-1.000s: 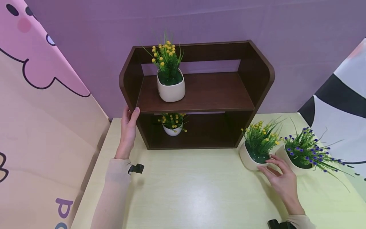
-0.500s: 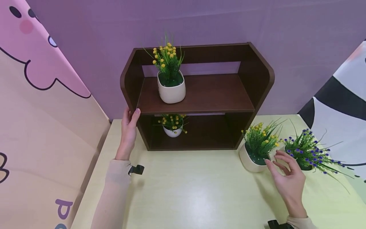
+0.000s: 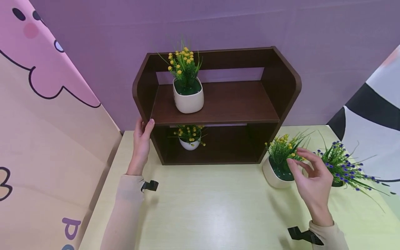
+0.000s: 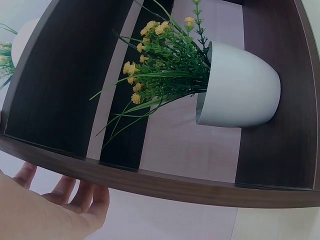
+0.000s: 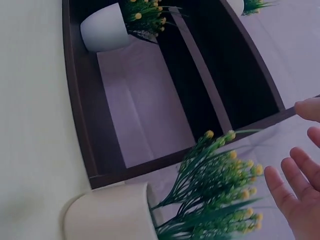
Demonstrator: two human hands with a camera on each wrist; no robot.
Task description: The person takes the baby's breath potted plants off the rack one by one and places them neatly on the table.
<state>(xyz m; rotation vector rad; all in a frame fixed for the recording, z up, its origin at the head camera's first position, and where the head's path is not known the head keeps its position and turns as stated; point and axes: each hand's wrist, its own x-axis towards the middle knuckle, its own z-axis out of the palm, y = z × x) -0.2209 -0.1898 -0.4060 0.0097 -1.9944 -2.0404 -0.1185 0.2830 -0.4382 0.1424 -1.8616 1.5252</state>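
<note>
A dark brown two-tier shelf (image 3: 215, 100) stands at the back of the table. My left hand (image 3: 142, 142) holds its left side panel, thumb at the front edge and fingers along the outer face; in the left wrist view, fingertips touch the panel's outside. My right hand (image 3: 312, 177) hovers with bent, spread fingers and nothing between them, by a yellow-flowered plant in a white pot (image 3: 275, 175) right of the shelf. In the head view it partly covers a purple-flowered plant (image 3: 342, 165), whose pot is mostly hidden.
A yellow-flowered plant in a squarish white pot (image 3: 188, 99) stands on the upper tier, left of middle. Below it, a smaller yellow-flowered plant in a round white pot (image 3: 190, 144) sits on the lower tier. The pale table (image 3: 212, 201) meets a printed panel (image 3: 47, 139) at left.
My right hand has let go of the rim of the yellow-flowered plant's pot and risen beside its leaves. The left hand stays on the shelf.
</note>
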